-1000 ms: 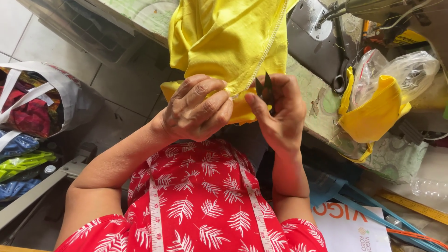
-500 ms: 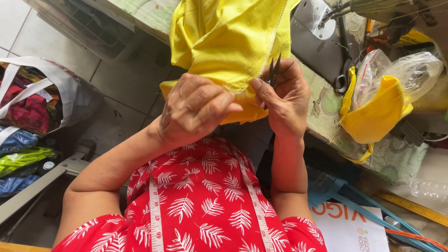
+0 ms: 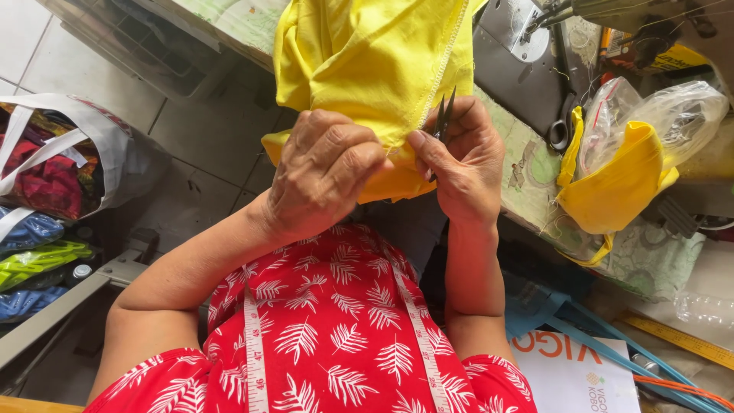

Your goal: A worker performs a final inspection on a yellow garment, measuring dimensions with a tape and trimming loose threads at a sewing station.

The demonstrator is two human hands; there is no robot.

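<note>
Over a cluttered sewing surface, left hand pinches yellow fabric; right hand grips thread snips.

- Yellow fabric: a bright, crumpled piece with a pale stitched seam along one edge, hanging off the table edge, its lower fold bunched up.
- Thread snips: small, dark, twin blades pointing upward beside the seam.

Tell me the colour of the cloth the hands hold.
Bright yellow cloth, clearest in the head view.
</note>
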